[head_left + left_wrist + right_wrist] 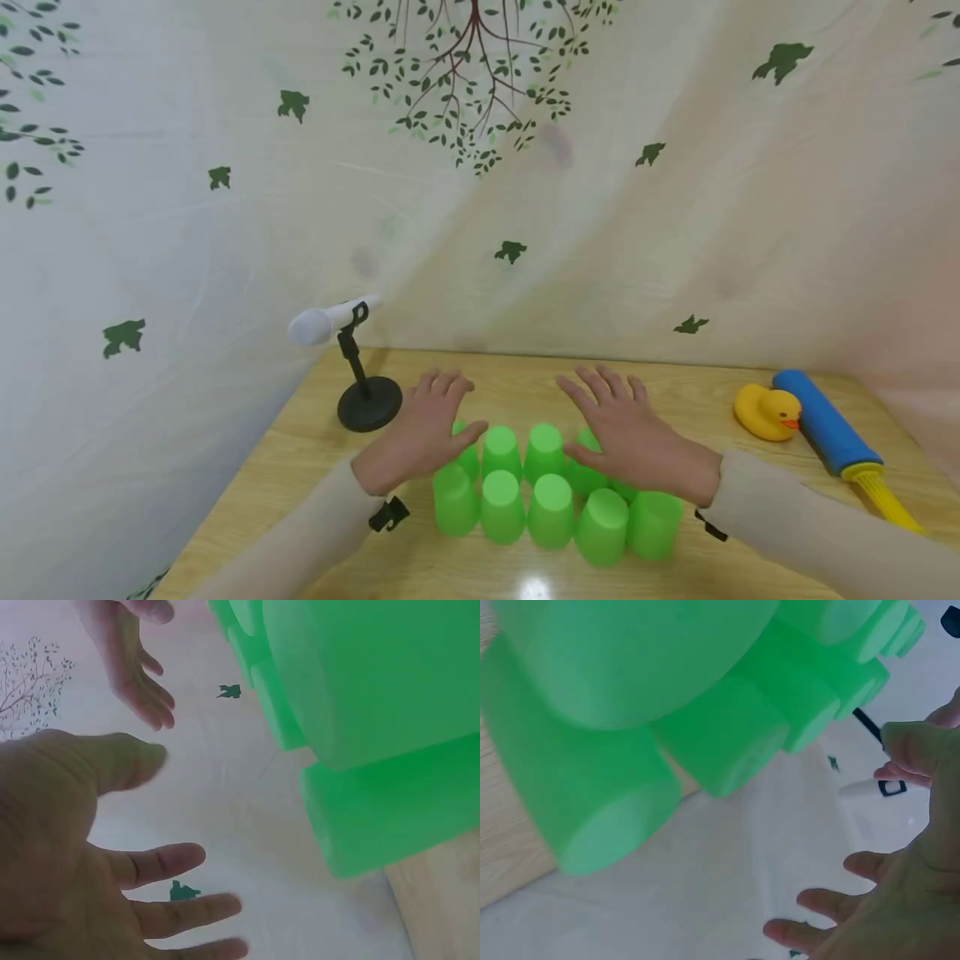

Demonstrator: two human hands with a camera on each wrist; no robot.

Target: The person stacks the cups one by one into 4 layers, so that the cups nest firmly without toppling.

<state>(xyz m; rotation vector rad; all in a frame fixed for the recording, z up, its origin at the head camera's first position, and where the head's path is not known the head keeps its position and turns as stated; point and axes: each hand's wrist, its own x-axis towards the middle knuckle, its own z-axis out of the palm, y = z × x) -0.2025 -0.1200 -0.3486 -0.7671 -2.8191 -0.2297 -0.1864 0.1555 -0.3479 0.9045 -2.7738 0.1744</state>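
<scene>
Several green cups (551, 510) stand upside down on the wooden table in two rows, one behind the other. My left hand (429, 429) is spread above the left end of the rows, fingers straight and nothing in it. Over the right end, my right hand (626, 433) is spread too, palm down and holding nothing. Both hands hide parts of the back row. In the left wrist view the green cups (390, 802) lie to the right of the outstretched fingers. The right wrist view has the cups (727, 735) beside the loosely extended right hand (900, 900).
A white microphone (322, 323) on a black round-based stand (370, 404) is at the back left. To the right are a yellow rubber duck (767, 412) and a blue tube with a yellow handle (828, 425). A leaf-patterned cloth (450, 292) hangs behind the table (255, 508).
</scene>
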